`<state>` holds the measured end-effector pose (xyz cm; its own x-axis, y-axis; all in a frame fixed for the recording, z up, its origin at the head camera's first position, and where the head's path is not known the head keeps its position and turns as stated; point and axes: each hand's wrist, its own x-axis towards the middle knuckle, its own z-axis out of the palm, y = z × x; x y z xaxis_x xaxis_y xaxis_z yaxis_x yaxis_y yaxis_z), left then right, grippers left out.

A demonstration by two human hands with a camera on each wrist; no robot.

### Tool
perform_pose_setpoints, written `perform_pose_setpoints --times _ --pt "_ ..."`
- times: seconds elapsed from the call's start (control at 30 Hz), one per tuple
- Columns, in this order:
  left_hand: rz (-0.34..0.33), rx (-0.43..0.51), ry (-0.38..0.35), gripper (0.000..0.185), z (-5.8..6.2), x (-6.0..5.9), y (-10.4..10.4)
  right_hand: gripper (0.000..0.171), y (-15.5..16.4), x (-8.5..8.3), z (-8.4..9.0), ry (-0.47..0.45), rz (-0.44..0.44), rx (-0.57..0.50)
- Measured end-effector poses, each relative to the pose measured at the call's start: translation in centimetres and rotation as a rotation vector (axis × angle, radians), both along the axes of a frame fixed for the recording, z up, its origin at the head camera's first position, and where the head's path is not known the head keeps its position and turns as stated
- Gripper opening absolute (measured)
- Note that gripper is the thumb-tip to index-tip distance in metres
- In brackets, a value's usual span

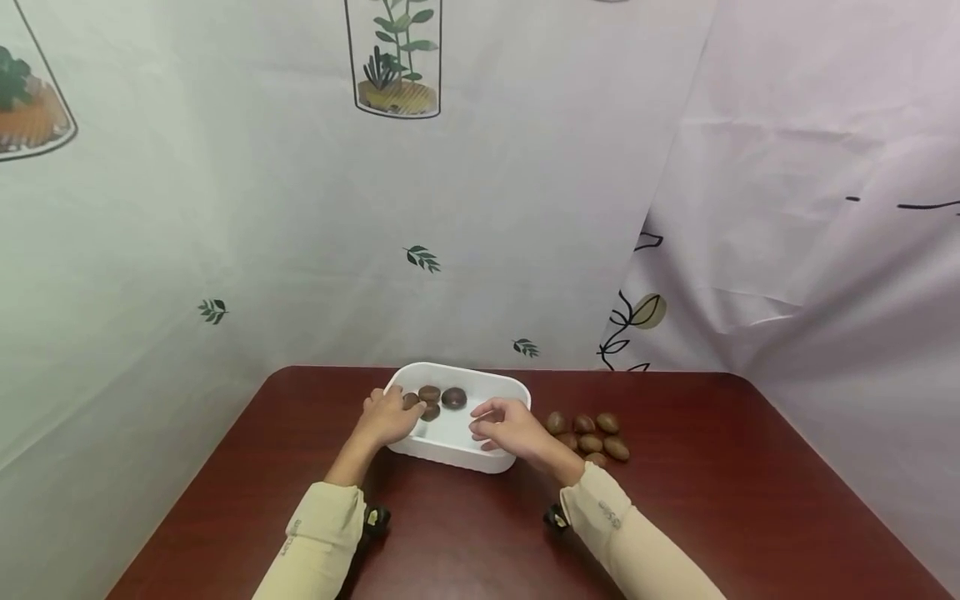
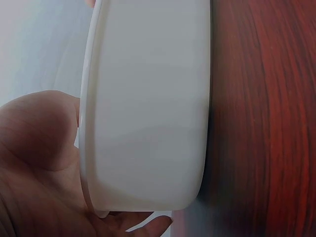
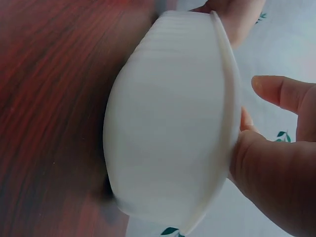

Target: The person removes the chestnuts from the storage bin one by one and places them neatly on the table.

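A white rectangular basin with rounded corners stands near the far edge of the table. Several smooth brown oval nuts lie in its left half. My left hand holds the basin's left rim, its thumb inside beside the nuts and fingers outside. The left wrist view shows those fingers curving below the rim. Over the basin's right part hovers my right hand, fingers loosely bent and apart, with nothing visible between them. In the right wrist view its thumb and fingers spread beside the basin wall.
Several more brown nuts form a loose group on the dark red table, right of the basin and behind my right wrist. A pale cloth printed with leaves and jars hangs behind the table. Small black devices sit under the wrists.
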<state>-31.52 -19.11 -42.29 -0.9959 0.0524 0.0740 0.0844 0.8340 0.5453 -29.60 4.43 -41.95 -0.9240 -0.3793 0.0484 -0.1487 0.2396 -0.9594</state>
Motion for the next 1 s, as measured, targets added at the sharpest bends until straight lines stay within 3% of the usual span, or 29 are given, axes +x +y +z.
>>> perform_pose_setpoints --times 1.0 --pt "0.005 -0.035 0.029 0.058 -0.1 0.1 0.3 0.038 -2.0 -1.3 -0.4 -0.057 -0.079 0.046"
